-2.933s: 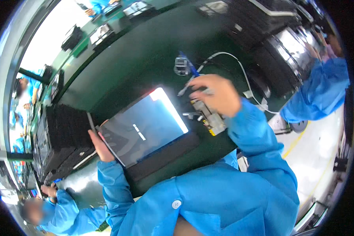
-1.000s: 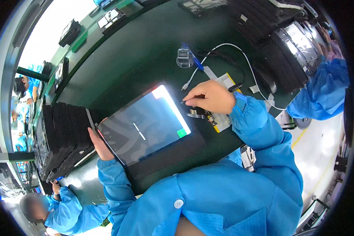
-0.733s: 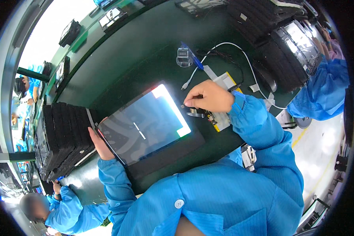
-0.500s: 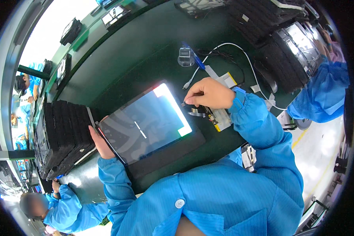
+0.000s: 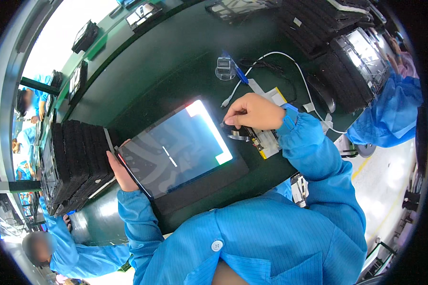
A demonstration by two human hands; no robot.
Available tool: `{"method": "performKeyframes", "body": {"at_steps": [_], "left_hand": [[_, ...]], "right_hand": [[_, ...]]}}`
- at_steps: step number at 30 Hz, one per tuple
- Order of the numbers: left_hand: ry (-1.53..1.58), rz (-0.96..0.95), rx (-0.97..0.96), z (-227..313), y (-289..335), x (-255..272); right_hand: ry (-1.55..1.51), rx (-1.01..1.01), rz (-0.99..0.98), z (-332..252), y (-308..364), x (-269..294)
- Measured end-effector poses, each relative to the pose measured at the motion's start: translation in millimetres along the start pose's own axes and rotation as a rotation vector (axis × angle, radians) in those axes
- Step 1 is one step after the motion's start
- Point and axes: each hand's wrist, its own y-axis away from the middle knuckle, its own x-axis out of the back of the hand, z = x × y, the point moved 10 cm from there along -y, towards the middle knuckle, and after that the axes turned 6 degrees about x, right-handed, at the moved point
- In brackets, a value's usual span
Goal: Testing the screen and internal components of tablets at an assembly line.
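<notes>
A lit tablet screen (image 5: 176,147) lies tilted on a black pad (image 5: 199,187), showing grey shapes, a short white line and a bright white strip along its right side. My left hand (image 5: 122,172) grips the screen's left edge, its other fingers partly hidden beyond that edge. By the screen's right edge, my right hand (image 5: 256,112) is closed in a pinch; whatever is between thumb and forefinger is too small to name. Just below those fingertips curves a shiny flat cable (image 5: 238,138). Under and beside the right hand sits a circuit board with a battery pack (image 5: 270,148), partly covered.
Black padded trays (image 5: 78,159) are stacked at the left, with more (image 5: 349,71) at the far right. Behind the right hand lie a white cable (image 5: 297,69), a blue pen (image 5: 240,74), a clear stand (image 5: 224,69) and a dark mouse (image 5: 324,97). A co-worker (image 5: 76,251) sits at lower left.
My right hand has barely shifted, staying pinched at the screen's right edge; the small tip at its fingers shows less. My left hand holds still. The co-worker at lower left has moved an arm.
</notes>
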Motion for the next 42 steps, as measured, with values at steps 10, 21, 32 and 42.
{"method": "performKeyframes", "body": {"at_steps": [10, 21, 32, 42], "left_hand": [[-0.009, -0.04, -0.005, 1, -1, -1], [0.044, 0.059, 0.0, 0, -5, 5], [0.104, 0.028, 0.142, -10, 4, 3], [0.07, -0.006, 0.127, -8, 1, 0]], "right_hand": [[-0.023, 0.049, -0.009, -5, -1, -3], [0.151, 0.159, 0.042, -25, -2, -2], [1.195, 0.157, 0.913, -21, 164, 119], [1.194, 0.018, 0.861, 15, 181, 131]]}}
